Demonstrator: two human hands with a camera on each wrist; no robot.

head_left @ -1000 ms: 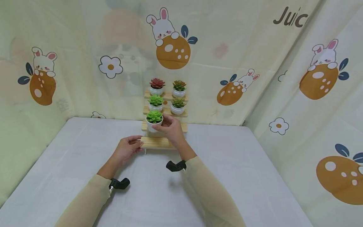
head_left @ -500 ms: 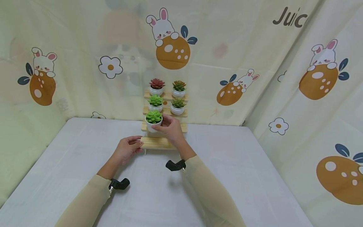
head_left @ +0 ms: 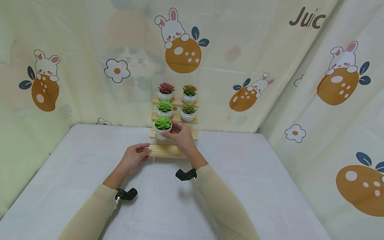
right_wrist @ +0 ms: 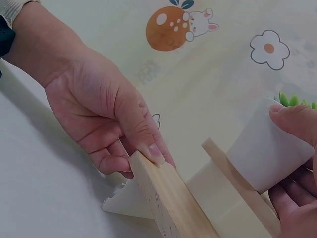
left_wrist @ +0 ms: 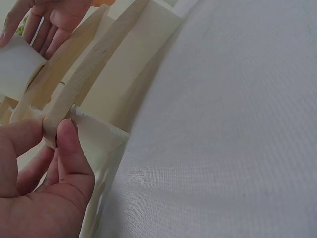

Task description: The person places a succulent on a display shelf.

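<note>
A tiered wooden plant stand (head_left: 168, 151) is at the far middle of the table. My left hand (head_left: 135, 157) pinches the left end of its lowest board, thumb and fingers on either face in the left wrist view. My right hand (head_left: 182, 136) grips a white pot with a bright green succulent (head_left: 163, 123), thumb in front and fingers behind. This pot is at the left end of the second board from the bottom; in the right wrist view its base (right_wrist: 252, 181) is right at the board, slightly tilted in that view.
On the boards above stand a red succulent (head_left: 166, 88), an orange-green one (head_left: 189, 90), a green one (head_left: 164, 106) and a darker green one (head_left: 188, 108), all in white pots. A printed curtain (head_left: 216, 60) hangs close behind the stand. White cloth covers the table (head_left: 246, 173).
</note>
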